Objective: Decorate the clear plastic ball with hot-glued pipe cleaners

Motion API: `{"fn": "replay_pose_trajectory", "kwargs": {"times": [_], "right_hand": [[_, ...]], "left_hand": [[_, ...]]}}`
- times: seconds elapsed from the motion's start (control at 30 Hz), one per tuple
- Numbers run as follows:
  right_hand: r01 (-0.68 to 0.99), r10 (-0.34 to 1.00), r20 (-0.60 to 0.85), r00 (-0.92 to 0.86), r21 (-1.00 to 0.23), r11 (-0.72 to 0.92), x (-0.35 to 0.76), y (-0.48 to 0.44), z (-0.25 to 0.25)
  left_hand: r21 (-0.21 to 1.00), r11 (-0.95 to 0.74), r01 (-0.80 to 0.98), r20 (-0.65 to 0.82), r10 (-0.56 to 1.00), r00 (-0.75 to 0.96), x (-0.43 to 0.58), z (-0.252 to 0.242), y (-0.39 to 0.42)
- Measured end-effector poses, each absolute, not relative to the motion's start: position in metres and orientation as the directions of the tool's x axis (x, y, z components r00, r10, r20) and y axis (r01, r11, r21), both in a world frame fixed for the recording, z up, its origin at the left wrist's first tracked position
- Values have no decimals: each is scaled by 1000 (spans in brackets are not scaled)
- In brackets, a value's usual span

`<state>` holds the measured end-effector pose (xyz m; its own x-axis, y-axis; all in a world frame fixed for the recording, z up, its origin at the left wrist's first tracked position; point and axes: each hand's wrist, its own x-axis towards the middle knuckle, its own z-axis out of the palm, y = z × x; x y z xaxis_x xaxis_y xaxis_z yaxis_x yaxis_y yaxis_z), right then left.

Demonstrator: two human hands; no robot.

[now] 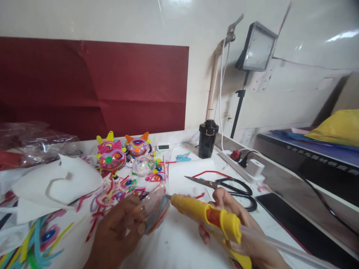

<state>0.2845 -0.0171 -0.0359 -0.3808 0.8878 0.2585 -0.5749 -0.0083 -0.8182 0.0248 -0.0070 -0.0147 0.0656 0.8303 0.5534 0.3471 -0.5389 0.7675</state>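
Note:
My left hand (120,228) is closed around a clear rounded plastic piece (153,203) with coloured strips along its lower side. My right hand (235,213) grips a yellow hot glue gun (196,211), its fingers around the handle. A long translucent glue stick (280,244) sticks out of the gun's back end. The nozzle points left and meets or nearly meets the edge of the plastic piece; whether they touch I cannot tell. Behind my right hand lie black-handled scissors (224,184), blades pointing left.
Colourful decorated balls (112,160), another clear ball (143,165) and loose coloured strips (112,192) crowd the left. White paper sheets (56,185) lie there too. A black cup (206,140), a power strip (244,164) and a black phone (291,224) stand or lie rightward.

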Motion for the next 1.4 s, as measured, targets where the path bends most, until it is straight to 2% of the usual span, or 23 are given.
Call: {"fn": "replay_pose_trajectory", "kwargs": {"times": [0.23,0.47,0.57,0.77,0.9,1.0,1.1,1.2,1.3,1.4], "right_hand": [[-586,858,261,-442,-808,-56,282,-16,-37],[-575,863,287,-416,-818,-5,283,-20,-28],[-596,848,324,-418,-803,13,283,-20,-29],[-610,897,272,-350,-792,3,280,-22,-28],[-568,899,289,-330,-821,56,284,-17,-32],[-508,873,357,-334,-848,152,287,-16,-37],[-354,888,354,-295,-903,243,284,-26,-37],[18,933,150,-328,-986,165,276,-40,-31],[417,922,58,-384,-880,229,266,-47,-26],[563,859,136,-493,-704,434,255,-43,-33]], "left_hand": [[755,-531,384,562,827,39,27,-10,-9],[759,-509,406,543,839,37,26,-11,-7],[801,-479,359,501,865,36,25,-11,-7],[865,-440,241,458,889,-19,25,-16,-7],[909,-389,152,401,915,-56,21,-26,-3],[944,-320,78,327,937,-125,17,-31,1],[963,-269,-21,259,942,-211,17,-28,5],[959,-272,-86,229,915,-332,21,-21,9],[958,-280,-63,239,898,-369,22,-18,12],[958,-284,28,273,880,-389,19,-18,13]]}}
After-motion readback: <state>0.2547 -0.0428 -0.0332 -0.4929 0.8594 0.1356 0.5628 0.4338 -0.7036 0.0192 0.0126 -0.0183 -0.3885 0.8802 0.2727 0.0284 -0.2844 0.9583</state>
